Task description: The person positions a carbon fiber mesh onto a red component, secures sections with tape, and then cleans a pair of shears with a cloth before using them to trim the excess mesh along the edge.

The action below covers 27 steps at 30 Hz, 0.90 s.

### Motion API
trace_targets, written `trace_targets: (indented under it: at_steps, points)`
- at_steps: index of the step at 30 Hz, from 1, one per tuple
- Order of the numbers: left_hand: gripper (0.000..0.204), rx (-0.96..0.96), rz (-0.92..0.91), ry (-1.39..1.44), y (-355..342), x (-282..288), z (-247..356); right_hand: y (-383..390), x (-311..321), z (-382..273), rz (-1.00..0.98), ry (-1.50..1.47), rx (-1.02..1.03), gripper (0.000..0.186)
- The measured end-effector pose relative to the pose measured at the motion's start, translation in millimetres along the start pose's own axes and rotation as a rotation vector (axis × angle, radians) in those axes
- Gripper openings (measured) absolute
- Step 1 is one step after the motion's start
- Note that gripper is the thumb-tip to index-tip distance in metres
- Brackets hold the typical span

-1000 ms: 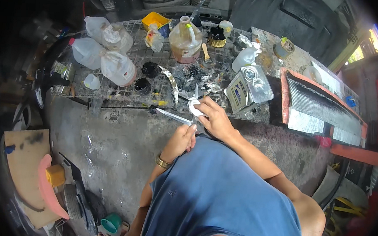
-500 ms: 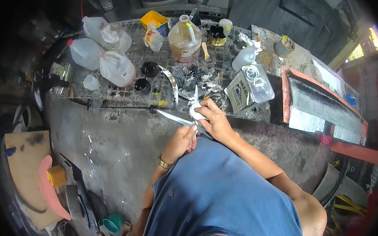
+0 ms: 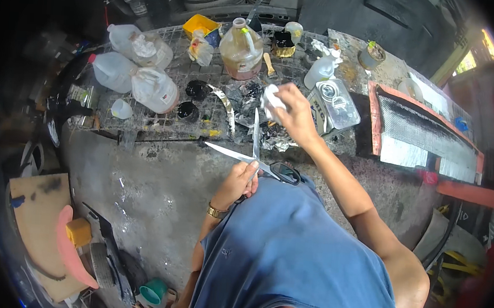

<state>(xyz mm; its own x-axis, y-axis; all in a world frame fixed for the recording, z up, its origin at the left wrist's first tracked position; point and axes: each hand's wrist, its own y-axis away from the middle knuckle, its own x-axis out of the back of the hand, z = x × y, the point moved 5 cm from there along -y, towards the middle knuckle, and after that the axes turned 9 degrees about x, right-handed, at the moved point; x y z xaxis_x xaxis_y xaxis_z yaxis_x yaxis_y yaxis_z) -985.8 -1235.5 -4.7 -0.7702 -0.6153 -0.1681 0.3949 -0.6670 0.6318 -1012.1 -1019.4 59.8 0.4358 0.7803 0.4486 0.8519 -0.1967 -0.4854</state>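
Note:
My left hand is closed around a pair of scissors in front of my waist. The blades stand apart, one toward the table and one to the left, and a black-rimmed handle loop is toward my right. Above the table's near edge, my right hand grips a crumpled white wad, a cloth or paper towel, clear of the scissors. Under it lies a heap of black-stained scraps. A curved, silvery strip rests left of the heap.
On the stained worktable stand several plastic jugs, a brush, a rectangular can and a clear plastic tub. At right lies a long pink-edged mold with black woven fabric. A wooden board is at lower left.
My right hand, with the white wad, has moved away from the scissors, up and forward over the table. The scissors stay in my left hand, their upright blade and handle loop now uncovered.

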Motion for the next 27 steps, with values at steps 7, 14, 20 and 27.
trace_targets:
  at_steps: [7,14,20,27]
  points:
    - [0.047,-0.012,-0.001,0.012,2,4,-4,69,-36,-37,-0.392,-0.029,0.152,0.034]
    - [0.046,-0.009,0.02,-0.027,-1,4,-7,67,-36,-38,-0.273,0.003,0.025,0.032]
    - [0.044,-0.016,0.068,-0.091,-1,-2,-2,46,-31,-29,-0.191,0.146,0.021,0.031]
    - [0.041,-0.031,0.089,-0.126,0,-4,3,49,-29,-32,-0.194,0.156,-0.018,0.034]
